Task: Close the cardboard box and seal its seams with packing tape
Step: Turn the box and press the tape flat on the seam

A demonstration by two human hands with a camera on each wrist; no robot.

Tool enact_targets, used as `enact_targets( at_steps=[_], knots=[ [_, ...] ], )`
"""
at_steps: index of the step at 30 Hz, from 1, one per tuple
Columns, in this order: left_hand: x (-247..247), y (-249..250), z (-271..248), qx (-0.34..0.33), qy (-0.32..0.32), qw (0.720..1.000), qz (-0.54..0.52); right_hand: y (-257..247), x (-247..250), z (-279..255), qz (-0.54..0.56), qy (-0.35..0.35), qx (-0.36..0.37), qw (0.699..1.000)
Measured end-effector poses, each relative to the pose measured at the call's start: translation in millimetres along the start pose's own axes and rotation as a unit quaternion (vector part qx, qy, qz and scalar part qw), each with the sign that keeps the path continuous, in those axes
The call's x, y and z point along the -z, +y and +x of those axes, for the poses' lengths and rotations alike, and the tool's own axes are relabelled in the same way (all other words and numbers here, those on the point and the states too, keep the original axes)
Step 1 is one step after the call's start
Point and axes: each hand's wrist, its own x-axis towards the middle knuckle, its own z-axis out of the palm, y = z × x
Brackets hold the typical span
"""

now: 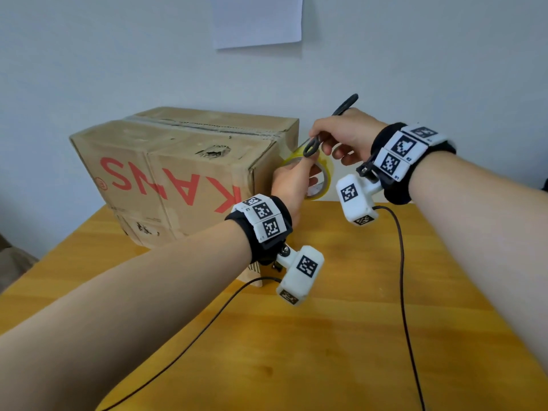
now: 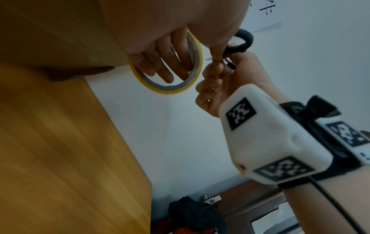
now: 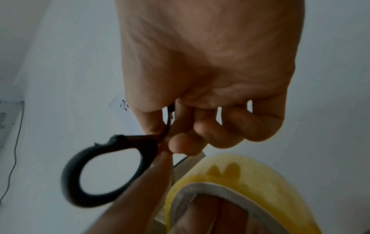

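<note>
The cardboard box (image 1: 166, 173) with red letters stands on the wooden table (image 1: 326, 351). Its top flaps lie flat, with a tape strip along the middle seam. At the box's right end my left hand (image 1: 292, 179) holds the yellow tape roll (image 1: 321, 176), fingers (image 2: 164, 63) hooked through the core of the tape roll (image 2: 170, 90). Just above it my right hand (image 1: 344, 132) grips black-handled scissors (image 1: 314, 146) near their middle. One handle loop of the scissors (image 3: 74, 182) hangs over the tape roll (image 3: 250, 174). My left thumb reaches up to that handle.
A white sheet of paper (image 1: 258, 19) hangs on the wall behind the box. Black cables (image 1: 401, 262) trail from both wrist cameras across the tabletop toward me. The box fills the table's back left part; the wall is close behind it.
</note>
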Motion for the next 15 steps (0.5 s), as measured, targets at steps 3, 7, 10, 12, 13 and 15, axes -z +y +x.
enact_targets(
  at_steps=[3, 7, 10, 12, 13, 15],
  knots=[
    [-2.6, 0.4, 4.0, 0.012, 0.001, 0.999, -0.033, -11.5, -2.3, 3.9, -0.056, -0.016, -0.012, 0.998],
    [-7.7, 1.5, 9.7, 0.02, 0.027, 0.998, -0.053, -23.2, -8.1, 7.3, -0.092, -0.014, -0.012, 0.996],
    [-10.0, 4.9, 12.4, 0.04, 0.041, 0.994, -0.095, -28.1, -13.1, 8.0, -0.091, -0.008, -0.009, 0.996],
    [-11.4, 7.0, 10.7, 0.058, 0.037, 0.989, -0.13, -29.6, -15.1, 9.4, -0.097, -0.009, -0.011, 0.995],
    [-11.6, 7.4, 9.7, 0.064, 0.031, 0.987, -0.144, -30.0, -15.9, 10.1, -0.103, -0.012, -0.014, 0.995],
    [-11.0, 8.7, 6.9, 0.073, 0.02, 0.984, -0.164, -30.8, -17.6, 11.2, -0.111, -0.016, -0.018, 0.994]
  ],
)
